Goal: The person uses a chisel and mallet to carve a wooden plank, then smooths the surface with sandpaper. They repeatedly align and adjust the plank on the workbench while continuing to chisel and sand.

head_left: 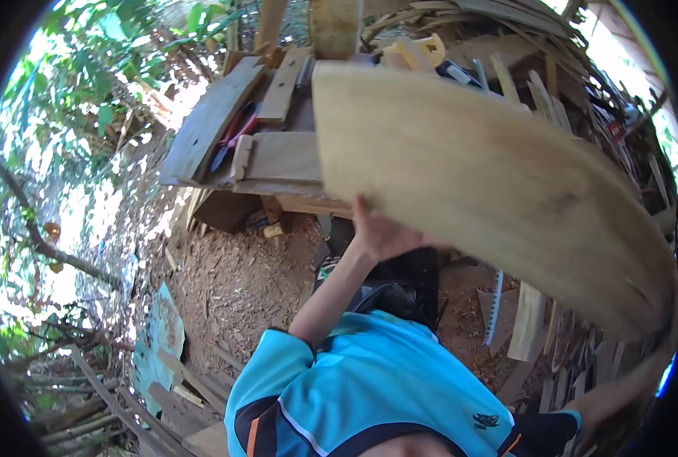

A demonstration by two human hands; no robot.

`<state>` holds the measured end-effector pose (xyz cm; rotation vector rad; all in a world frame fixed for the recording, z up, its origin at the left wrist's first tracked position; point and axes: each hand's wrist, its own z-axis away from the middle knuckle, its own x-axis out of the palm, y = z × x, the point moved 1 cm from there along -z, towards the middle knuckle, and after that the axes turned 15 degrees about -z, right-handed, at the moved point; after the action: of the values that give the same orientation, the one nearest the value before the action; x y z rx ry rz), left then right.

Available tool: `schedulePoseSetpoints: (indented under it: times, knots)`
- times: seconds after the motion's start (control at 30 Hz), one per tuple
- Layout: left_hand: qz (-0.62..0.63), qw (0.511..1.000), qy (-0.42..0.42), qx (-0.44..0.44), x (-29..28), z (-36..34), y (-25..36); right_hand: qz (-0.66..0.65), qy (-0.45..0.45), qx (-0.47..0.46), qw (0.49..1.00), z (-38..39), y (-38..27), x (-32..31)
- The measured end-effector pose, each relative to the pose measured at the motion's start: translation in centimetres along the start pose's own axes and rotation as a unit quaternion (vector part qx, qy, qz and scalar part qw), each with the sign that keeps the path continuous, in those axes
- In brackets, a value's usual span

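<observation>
The person's left hand [381, 232] props the wide pale plank [491, 183] from beneath, fingers hidden behind it so their spread is unclear, raising it level over the cluttered workbench [224, 145], while the right hand [658, 335] at the far end is blurred.

The wooden board [476, 183] is motion-blurred and covers the left hand [381, 232] fingers. At 4 o'clock the right hand [662, 358] is blurred behind the board edge; its grip is indeterminate.
</observation>
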<state>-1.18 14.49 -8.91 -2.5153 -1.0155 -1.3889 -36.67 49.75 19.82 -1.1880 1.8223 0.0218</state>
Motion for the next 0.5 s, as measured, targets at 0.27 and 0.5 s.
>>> schedulePoseSetpoints:
  times: [0.27,0.5]
  knots:
    - [-0.249,0.871,0.422,-0.013,0.2,7.1,4.4,-0.078,-0.307,-0.101,0.943,-3.7,-12.0,25.6]
    - [-0.272,0.813,0.516,-0.004,-1.5,7.5,8.1,-0.157,-0.341,-0.074,0.924,-1.3,-10.7,34.6]
